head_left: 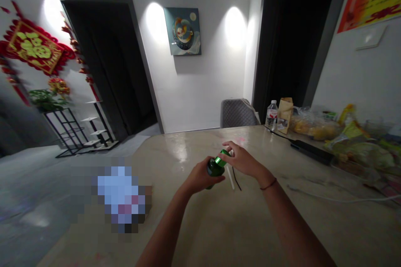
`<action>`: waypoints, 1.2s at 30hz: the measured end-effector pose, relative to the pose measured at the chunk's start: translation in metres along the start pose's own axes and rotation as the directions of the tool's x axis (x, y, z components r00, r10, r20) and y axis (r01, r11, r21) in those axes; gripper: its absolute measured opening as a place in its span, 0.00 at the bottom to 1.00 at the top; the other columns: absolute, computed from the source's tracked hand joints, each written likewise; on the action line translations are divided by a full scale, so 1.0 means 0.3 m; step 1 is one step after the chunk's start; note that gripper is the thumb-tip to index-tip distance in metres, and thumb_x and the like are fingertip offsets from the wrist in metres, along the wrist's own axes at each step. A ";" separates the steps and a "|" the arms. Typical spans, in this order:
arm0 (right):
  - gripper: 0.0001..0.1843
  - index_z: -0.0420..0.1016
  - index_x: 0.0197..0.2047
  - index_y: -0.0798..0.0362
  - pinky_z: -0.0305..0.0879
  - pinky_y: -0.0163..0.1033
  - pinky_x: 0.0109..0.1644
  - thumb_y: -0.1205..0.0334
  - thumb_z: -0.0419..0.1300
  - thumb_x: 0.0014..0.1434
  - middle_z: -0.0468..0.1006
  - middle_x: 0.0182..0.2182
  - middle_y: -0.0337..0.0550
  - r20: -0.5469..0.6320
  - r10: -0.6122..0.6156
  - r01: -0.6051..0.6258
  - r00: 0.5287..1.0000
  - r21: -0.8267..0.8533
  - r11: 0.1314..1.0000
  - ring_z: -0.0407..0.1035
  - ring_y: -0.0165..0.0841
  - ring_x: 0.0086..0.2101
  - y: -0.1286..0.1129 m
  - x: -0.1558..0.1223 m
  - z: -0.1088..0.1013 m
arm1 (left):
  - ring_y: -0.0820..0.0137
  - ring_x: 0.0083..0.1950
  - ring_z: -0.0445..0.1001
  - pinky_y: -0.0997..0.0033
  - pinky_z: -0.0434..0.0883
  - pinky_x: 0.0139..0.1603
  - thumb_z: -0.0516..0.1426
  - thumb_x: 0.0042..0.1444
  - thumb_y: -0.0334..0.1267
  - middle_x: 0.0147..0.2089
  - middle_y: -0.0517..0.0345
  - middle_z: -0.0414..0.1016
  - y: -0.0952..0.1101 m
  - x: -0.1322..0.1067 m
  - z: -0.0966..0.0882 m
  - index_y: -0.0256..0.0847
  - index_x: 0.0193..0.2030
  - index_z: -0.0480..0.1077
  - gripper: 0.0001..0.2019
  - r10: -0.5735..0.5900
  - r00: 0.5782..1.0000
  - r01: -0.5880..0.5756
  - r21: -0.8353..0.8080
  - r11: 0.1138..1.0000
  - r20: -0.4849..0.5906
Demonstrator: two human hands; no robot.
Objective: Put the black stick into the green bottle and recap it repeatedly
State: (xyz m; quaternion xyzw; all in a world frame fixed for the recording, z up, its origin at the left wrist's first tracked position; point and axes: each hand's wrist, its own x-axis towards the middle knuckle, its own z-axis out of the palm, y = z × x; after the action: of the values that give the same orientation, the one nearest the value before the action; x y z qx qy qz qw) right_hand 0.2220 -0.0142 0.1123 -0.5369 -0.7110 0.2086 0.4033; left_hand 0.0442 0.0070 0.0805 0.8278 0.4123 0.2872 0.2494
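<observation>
Above the middle of the table point(250, 225), my left hand point(201, 176) is wrapped round a dark green bottle point(214, 168). The bottle is tilted, its top leaning to the upper right. My right hand point(241, 157) has its fingers closed on the shiny green cap point(222, 157), which sits at the bottle's neck. Whether the cap is loose or tight I cannot tell. Close behind the bottle lie a thin white stick point(230, 178) and a dark thin strand point(237, 179). The lower part of the bottle is mostly hidden by my left hand.
A blurred-out bluish object point(120, 194) is at the table's left. Back right stand a water bottle point(272, 115) and a brown paper bag point(285, 115), with bagged food point(316, 127) beside them. A black power strip point(311, 151) and a white cable point(341, 200) lie on the right.
</observation>
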 end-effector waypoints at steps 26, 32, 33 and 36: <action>0.16 0.66 0.40 0.54 0.66 0.38 0.39 0.64 0.61 0.45 0.67 0.38 0.42 0.021 -0.110 0.106 0.994 0.134 0.985 0.66 0.29 0.34 0.012 -0.002 0.012 | 0.72 0.33 0.69 0.74 0.65 0.33 0.62 0.37 0.47 0.34 0.60 0.73 -0.010 -0.005 -0.014 0.40 0.42 0.65 0.24 -0.012 1.000 0.012 0.008 1.000 -0.020; 0.14 0.68 0.39 0.53 0.66 0.37 0.40 0.69 0.59 0.45 0.67 0.38 0.41 -0.043 -0.177 0.181 0.983 0.115 0.977 0.66 0.29 0.35 0.011 0.005 0.025 | 0.71 0.33 0.70 0.73 0.66 0.35 0.62 0.37 0.46 0.34 0.59 0.73 -0.014 -0.005 -0.012 0.41 0.43 0.66 0.24 -0.027 0.999 0.027 0.003 1.000 -0.036; 0.15 0.68 0.39 0.53 0.66 0.37 0.41 0.71 0.59 0.44 0.67 0.39 0.42 -0.057 -0.188 0.193 0.980 0.106 0.975 0.66 0.29 0.36 0.009 0.005 0.027 | 0.71 0.34 0.70 0.73 0.66 0.35 0.62 0.37 0.46 0.34 0.59 0.73 -0.015 -0.004 -0.011 0.41 0.43 0.65 0.24 -0.028 0.999 0.028 0.002 1.000 -0.038; 0.16 0.68 0.38 0.53 0.65 0.37 0.42 0.72 0.58 0.43 0.67 0.39 0.41 -0.078 -0.206 0.214 0.975 0.104 0.971 0.66 0.29 0.37 0.005 0.006 0.029 | 0.70 0.35 0.70 0.72 0.66 0.36 0.62 0.37 0.47 0.34 0.59 0.73 -0.017 -0.003 -0.010 0.41 0.42 0.65 0.24 -0.037 0.998 0.037 -0.009 0.999 -0.050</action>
State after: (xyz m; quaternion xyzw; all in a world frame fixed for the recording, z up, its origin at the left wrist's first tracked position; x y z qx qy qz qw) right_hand 0.2159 -0.0108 0.1067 -0.4418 -0.7372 0.1864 0.4759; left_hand 0.0389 0.0095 0.0790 0.8116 0.4324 0.3049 0.2478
